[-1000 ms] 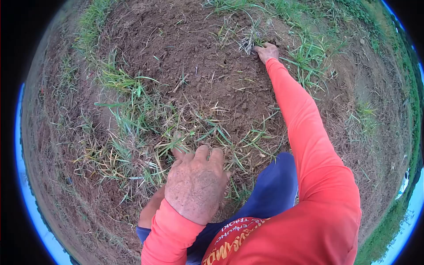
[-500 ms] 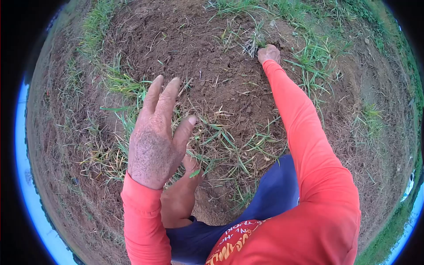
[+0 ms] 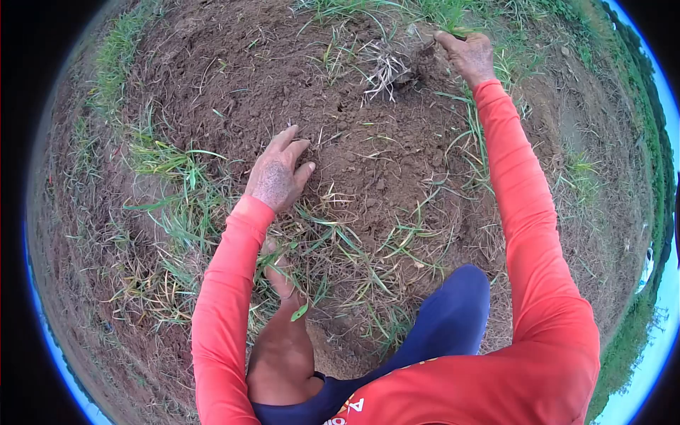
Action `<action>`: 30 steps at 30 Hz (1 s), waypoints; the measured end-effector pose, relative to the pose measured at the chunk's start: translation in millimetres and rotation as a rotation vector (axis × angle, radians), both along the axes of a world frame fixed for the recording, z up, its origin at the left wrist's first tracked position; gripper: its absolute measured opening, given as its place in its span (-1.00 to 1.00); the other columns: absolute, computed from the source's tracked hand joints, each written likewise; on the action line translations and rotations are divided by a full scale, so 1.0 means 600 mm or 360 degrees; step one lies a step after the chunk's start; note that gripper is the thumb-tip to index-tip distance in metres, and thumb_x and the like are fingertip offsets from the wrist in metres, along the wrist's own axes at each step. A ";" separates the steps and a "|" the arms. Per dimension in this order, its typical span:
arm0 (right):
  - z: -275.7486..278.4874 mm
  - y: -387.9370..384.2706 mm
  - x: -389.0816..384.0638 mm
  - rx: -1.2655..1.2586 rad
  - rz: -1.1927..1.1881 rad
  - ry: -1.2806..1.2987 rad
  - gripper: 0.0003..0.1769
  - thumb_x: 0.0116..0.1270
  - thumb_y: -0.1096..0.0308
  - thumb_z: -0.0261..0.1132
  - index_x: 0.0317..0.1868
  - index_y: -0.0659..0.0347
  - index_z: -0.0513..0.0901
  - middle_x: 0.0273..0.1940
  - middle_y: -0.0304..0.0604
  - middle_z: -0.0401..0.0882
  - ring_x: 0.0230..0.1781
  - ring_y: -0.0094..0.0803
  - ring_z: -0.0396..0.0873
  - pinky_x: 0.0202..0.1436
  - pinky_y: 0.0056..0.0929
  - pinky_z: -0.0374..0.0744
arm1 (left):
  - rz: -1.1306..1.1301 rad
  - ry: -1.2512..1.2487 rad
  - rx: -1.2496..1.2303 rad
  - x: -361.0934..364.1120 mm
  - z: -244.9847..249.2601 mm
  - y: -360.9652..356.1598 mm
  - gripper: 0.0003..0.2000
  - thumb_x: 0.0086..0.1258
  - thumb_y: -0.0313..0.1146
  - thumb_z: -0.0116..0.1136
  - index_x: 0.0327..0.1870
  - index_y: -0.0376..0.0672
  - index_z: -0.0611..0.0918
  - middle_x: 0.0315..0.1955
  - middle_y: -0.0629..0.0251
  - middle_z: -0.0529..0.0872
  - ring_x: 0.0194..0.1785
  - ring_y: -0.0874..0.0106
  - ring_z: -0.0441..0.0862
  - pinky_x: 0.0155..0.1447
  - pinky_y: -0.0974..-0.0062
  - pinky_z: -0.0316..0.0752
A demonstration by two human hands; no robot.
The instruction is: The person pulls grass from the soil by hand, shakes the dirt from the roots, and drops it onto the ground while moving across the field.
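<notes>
Over the loose brown soil (image 3: pixel 340 156), my left hand (image 3: pixel 278 173) is open, its fingers apart and bent a little downward. My right hand (image 3: pixel 469 57) is at the upper right, thumb and fingers drawn together close to green grass blades (image 3: pixel 453 15). What its fingers hold, if anything, I cannot tell. Just left of it lies a grass clump (image 3: pixel 386 71) with pale, dry stems. Dark crumbly soil (image 3: pixel 426 65) shows between that clump and the right hand.
Grass tufts (image 3: pixel 166 159) stand to the left of my left hand. Cut or flattened grass (image 3: pixel 368 255) lies scattered in front of my bare leg (image 3: pixel 283 347) and my blue-clad knee (image 3: pixel 460 304). More grass lines the upper edge of the soil patch.
My left hand has reached forward, farther from my body. The right hand has moved up and to the right, away from the pale-stemmed clump, which is now more exposed.
</notes>
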State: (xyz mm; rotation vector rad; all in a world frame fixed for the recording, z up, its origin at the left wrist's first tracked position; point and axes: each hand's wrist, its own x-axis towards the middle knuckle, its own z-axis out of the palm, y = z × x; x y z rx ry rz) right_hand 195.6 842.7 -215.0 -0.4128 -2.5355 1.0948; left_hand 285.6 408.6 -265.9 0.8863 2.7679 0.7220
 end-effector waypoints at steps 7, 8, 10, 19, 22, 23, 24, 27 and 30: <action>-0.038 -0.002 0.008 -0.0223 0.0107 -0.0324 -0.72 0.31 0.18 0.56 -0.21 0.24 0.79 -0.36 -0.28 0.73 -0.44 -0.56 0.61 -0.41 -0.54 0.51 | 0.0062 0.0139 0.0386 -0.037 -0.021 0.119 -0.42 0.43 -0.20 0.35 0.42 -0.23 0.53 0.45 -0.05 0.50 0.48 0.02 0.49 0.48 0.15 0.46; -0.100 -0.003 0.012 0.0846 -0.0128 -0.0700 -0.72 0.32 0.18 0.55 -0.21 0.24 0.79 -0.37 -0.28 0.72 -0.46 -0.56 0.60 -0.43 -0.53 0.49 | 0.0115 0.0072 0.0505 -0.035 -0.030 0.125 -0.43 0.43 -0.21 0.35 0.42 -0.23 0.53 0.41 -0.05 0.54 0.43 0.04 0.55 0.44 0.17 0.50; -0.057 -0.052 0.066 -0.0114 0.0029 -0.0498 -0.71 0.33 0.17 0.54 -0.20 0.25 0.80 -0.37 -0.27 0.72 -0.45 -0.57 0.58 -0.40 -0.54 0.50 | 0.0286 -0.0220 0.0719 -0.035 -0.010 0.122 -0.44 0.45 -0.22 0.33 0.41 -0.25 0.53 0.29 -0.04 0.65 0.20 0.12 0.73 0.27 0.24 0.64; -0.059 -0.276 0.107 -0.0270 0.0890 -0.0612 -0.63 0.30 0.18 0.45 -0.03 0.29 0.82 -0.21 -0.05 0.81 -0.19 -0.34 0.73 -0.01 -0.39 0.64 | 0.0218 -0.0513 0.0302 -0.026 -0.051 0.082 -0.59 0.59 -0.14 0.12 0.26 -0.27 0.56 0.02 -0.24 0.73 0.13 -0.12 0.69 0.19 0.04 0.61; -0.104 -0.260 0.011 0.0296 0.0550 -0.0630 -0.57 0.28 0.20 0.38 0.08 0.25 0.80 0.03 0.11 0.80 0.10 -0.06 0.75 0.27 -0.23 0.64 | 0.0335 -0.0510 0.0244 -0.016 -0.091 0.036 -0.63 0.65 -0.13 -0.01 0.12 -0.29 0.58 -0.09 -0.28 0.73 0.12 -0.21 0.65 0.18 -0.06 0.54; -0.114 -0.259 -0.013 0.0398 0.0554 -0.0616 -0.57 0.30 0.17 0.39 0.09 0.25 0.80 0.05 0.12 0.79 0.12 -0.04 0.74 0.29 -0.21 0.63 | 0.0344 -0.0542 0.0303 -0.017 -0.092 0.033 -0.64 0.65 -0.13 0.00 0.10 -0.30 0.58 -0.09 -0.28 0.72 0.12 -0.22 0.64 0.18 -0.07 0.53; -0.127 -0.261 -0.033 0.0410 0.0616 -0.0618 -0.56 0.32 0.14 0.39 0.09 0.23 0.80 0.06 0.12 0.78 0.13 -0.03 0.74 0.31 -0.20 0.62 | 0.0351 -0.0575 0.0362 -0.019 -0.093 0.032 -0.64 0.65 -0.13 0.00 0.08 -0.30 0.58 -0.09 -0.28 0.72 0.12 -0.23 0.64 0.18 -0.08 0.52; -0.152 -0.303 -0.052 0.0436 0.0694 -0.0648 -0.55 0.35 0.07 0.40 0.11 0.17 0.81 0.08 0.13 0.77 0.16 0.00 0.72 0.35 -0.17 0.60 | 0.0296 -0.0555 0.0404 -0.017 -0.099 0.019 -0.65 0.65 -0.14 0.01 0.04 -0.31 0.59 -0.17 -0.18 0.75 -0.02 -0.14 0.70 0.09 0.00 0.56; -0.172 -0.315 -0.060 0.0609 0.0532 -0.0664 -0.57 0.34 0.00 0.41 0.09 0.05 0.83 0.08 0.12 0.77 0.18 0.05 0.70 0.36 -0.13 0.58 | 0.0399 -0.0641 0.0529 -0.033 -0.096 -0.020 -0.67 0.64 -0.14 0.05 0.01 -0.30 0.60 -0.31 0.05 0.74 -0.25 0.16 0.72 -0.09 0.20 0.60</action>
